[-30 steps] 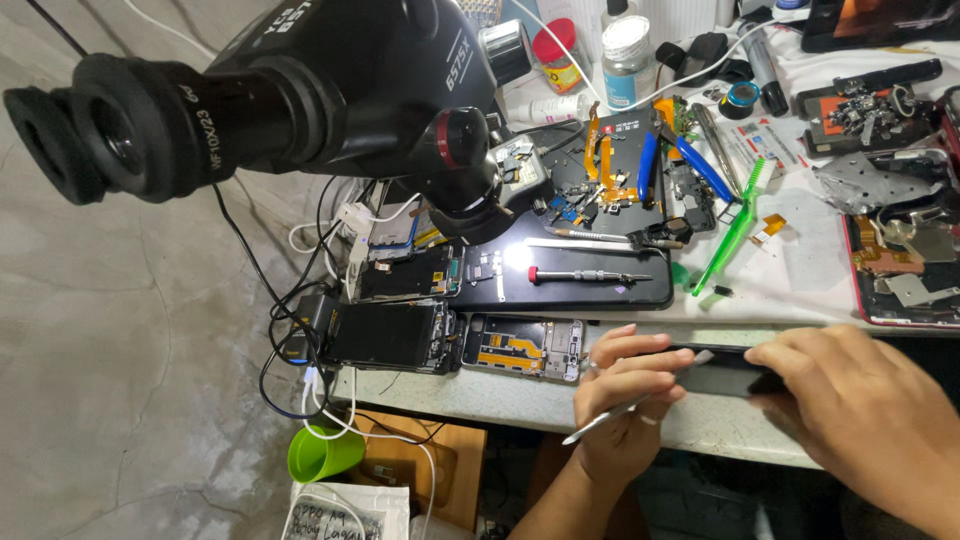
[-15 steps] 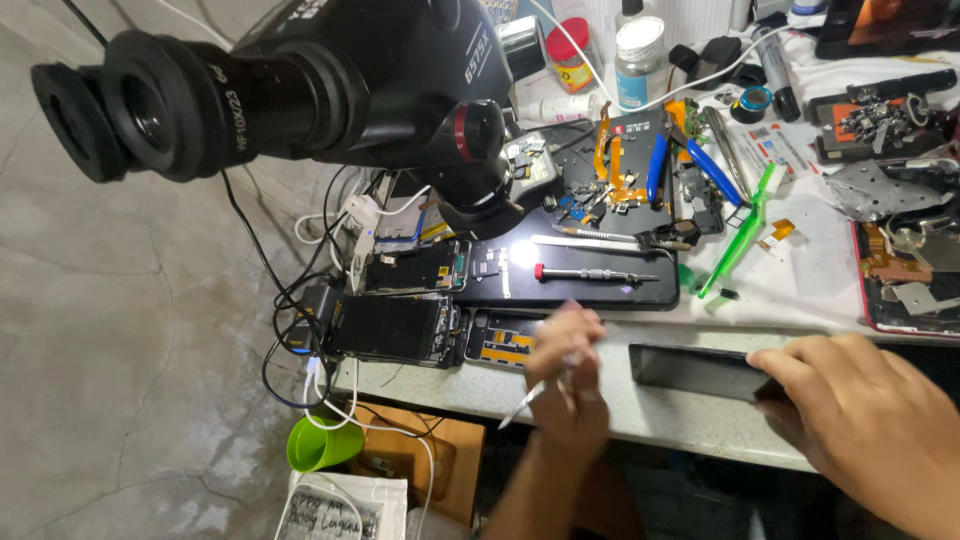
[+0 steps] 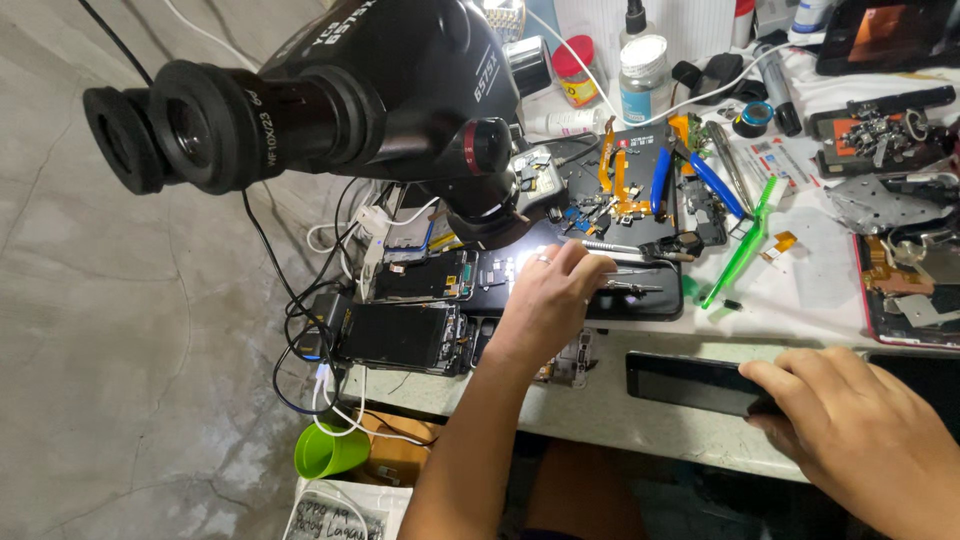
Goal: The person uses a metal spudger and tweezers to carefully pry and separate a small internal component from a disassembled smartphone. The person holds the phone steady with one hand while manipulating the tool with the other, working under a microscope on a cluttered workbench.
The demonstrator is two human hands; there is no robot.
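Phone (image 3: pixel 690 382): dark slab lying flat on the bench's front edge, right of centre, its right end under the right hand's fingers.
Microscope (image 3: pixel 330 95): big black body hanging over the left of the bench, eyepieces pointing left.
Opened phones (image 3: pixel 410 310): two stripped handsets just left of the left hand.
Left hand (image 3: pixel 550 300): reaching onto the lit black work mat (image 3: pixel 650 300), fingers curled; whether they pinch anything I cannot tell.
Green brush (image 3: pixel 745 245): lying slantwise, right of the mat.
Right hand (image 3: pixel 860 435): fingers down on the phone, pinning it.
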